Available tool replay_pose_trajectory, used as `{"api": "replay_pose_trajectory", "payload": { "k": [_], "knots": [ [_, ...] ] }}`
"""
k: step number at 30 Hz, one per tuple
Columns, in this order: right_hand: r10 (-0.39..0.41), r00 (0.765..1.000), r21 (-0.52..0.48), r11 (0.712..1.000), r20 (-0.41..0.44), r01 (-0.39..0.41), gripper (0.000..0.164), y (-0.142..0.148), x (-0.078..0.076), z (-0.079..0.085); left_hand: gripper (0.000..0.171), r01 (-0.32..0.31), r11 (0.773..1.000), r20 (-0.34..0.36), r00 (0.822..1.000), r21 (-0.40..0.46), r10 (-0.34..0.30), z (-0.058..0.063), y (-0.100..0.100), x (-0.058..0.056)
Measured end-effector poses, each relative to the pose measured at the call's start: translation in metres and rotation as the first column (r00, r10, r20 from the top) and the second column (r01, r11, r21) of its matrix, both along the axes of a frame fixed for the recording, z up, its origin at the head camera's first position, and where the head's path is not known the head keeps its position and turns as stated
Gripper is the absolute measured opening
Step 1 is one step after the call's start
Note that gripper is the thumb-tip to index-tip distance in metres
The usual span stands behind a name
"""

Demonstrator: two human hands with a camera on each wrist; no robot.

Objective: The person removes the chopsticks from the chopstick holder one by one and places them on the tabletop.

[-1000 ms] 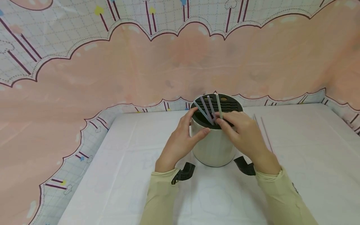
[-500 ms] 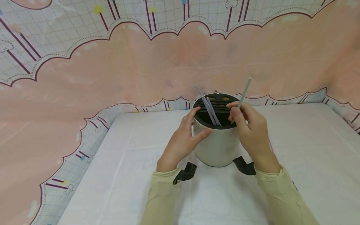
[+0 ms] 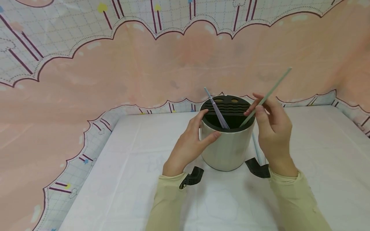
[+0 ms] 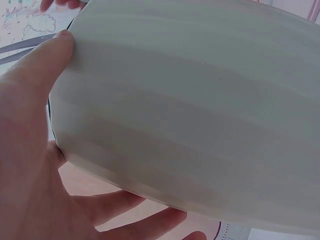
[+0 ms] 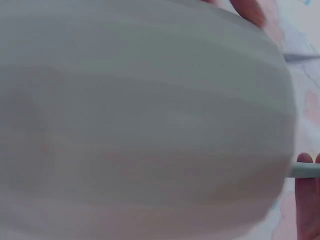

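Observation:
A white cylindrical holder (image 3: 225,149) with a black slotted top stands upright on the table. My left hand (image 3: 188,141) grips its left side, thumb at the front of the rim and fingers round the far side, as the left wrist view also shows. In its front opening lean purple straws (image 3: 217,112) and a light blue straw (image 3: 206,91), tilted left. Between thumb and fingers my right hand (image 3: 274,128) pinches a pale green straw (image 3: 277,84), which slants up to the right with its lower end inside the opening. The holder's wall (image 5: 150,125) fills most of the right wrist view.
A pale blue straw (image 3: 255,144) lies on the white-covered table (image 3: 130,160) between the holder and my right wrist. Black wrist mounts (image 3: 194,176) show below both hands. A patterned peach curtain (image 3: 185,70) hangs close behind the table.
My right hand has moved right from the opening, tipping the green straw over to the right. The purple straws now lean closer together, and the blue one stands higher. My left hand stays on the holder.

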State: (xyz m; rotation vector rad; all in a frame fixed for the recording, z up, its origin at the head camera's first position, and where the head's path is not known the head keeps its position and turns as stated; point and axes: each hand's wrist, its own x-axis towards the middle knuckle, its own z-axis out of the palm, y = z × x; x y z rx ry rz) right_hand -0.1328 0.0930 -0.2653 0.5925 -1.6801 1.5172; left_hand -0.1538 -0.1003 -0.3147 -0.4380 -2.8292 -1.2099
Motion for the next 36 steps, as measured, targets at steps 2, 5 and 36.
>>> {"api": "replay_pose_trajectory", "payload": {
  "k": [2,5,36],
  "knots": [
    [0.024,1.0,-0.104,0.994,-0.019,-0.026,0.024,0.005,-0.001,0.001,0.071,0.007,1.0,-0.003,1.0,-0.003,-0.007,0.0,-0.001,0.0],
    [0.069,0.997,-0.261,0.962,-0.031,-0.074,0.023,0.017,-0.007,0.0,0.071,0.014,1.0,-0.005,1.0,-0.007,-0.014,0.001,-0.001,0.0],
    [0.07,0.863,-0.14,0.99,0.5,0.001,0.032,0.107,-0.035,-0.033,0.074,-0.007,1.0,-0.004,1.0,0.0,0.007,-0.002,-0.001,-0.002]
  ]
}}
